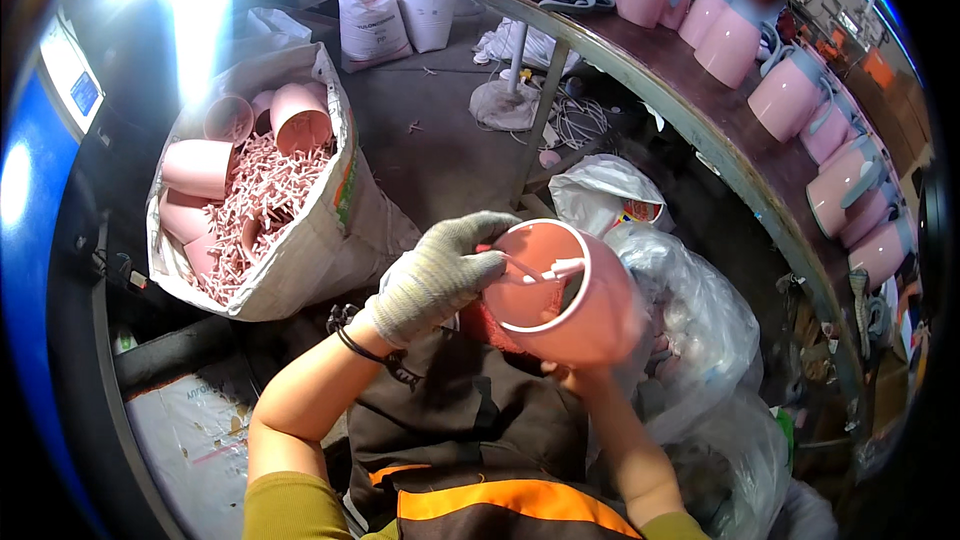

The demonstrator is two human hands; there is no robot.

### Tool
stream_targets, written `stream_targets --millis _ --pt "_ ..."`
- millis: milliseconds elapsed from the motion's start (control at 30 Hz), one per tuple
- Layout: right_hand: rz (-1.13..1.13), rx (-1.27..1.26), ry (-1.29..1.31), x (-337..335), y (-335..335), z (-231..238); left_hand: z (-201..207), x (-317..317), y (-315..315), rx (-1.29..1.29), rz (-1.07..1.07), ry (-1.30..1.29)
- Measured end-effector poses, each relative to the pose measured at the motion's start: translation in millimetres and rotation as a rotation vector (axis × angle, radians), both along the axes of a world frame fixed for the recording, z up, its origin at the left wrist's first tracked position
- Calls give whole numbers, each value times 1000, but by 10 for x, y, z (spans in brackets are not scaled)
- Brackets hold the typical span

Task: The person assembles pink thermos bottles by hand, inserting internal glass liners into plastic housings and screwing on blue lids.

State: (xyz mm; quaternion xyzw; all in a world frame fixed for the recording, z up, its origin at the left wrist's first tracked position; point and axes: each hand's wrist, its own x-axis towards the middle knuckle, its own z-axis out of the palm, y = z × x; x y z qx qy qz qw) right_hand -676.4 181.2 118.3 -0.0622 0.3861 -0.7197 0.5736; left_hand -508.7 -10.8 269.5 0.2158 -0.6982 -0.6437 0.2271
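Note:
A pink plastic jug body (590, 310), open at one end with a pale rim, is tilted toward me in front of my apron. My left hand (440, 275), in a pale knitted glove, is closed at the left side of its rim, thumb and forefinger pinched there. Thin pink plastic sprue pieces (560, 269) with whitish ends show inside the opening near the thumb. From below, my right hand (575, 377) supports the jug body, most of its fingers hidden behind it. Something red (485, 325) lies under the jug body, mostly covered.
A large white woven sack (340, 240) at left holds pink jug bodies and many short pink scraps. Clear plastic bags (700, 310) lie at right. A long curved-looking table (680, 120) carries pink jugs with grey lids and handles. White sacks (430, 0) stand behind.

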Motion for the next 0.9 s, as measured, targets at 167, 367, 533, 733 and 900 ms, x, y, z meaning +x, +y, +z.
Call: stream_targets --millis 167,367,533,733,900 --pt "-198 255 923 -495 220 222 138 -68 -57 -832 144 -287" --pt "-154 -175 1576 -23 206 1449 33 -317 211 -1082 -60 -410" --pt "-130 -379 1756 -16 361 1273 224 -397 324 -862 -525 -659" --pt "93 -171 1261 89 542 634 -433 -389 299 -371 -703 -544" --pt "156 -22 831 115 403 402 -233 -304 393 -728 -585 -368"
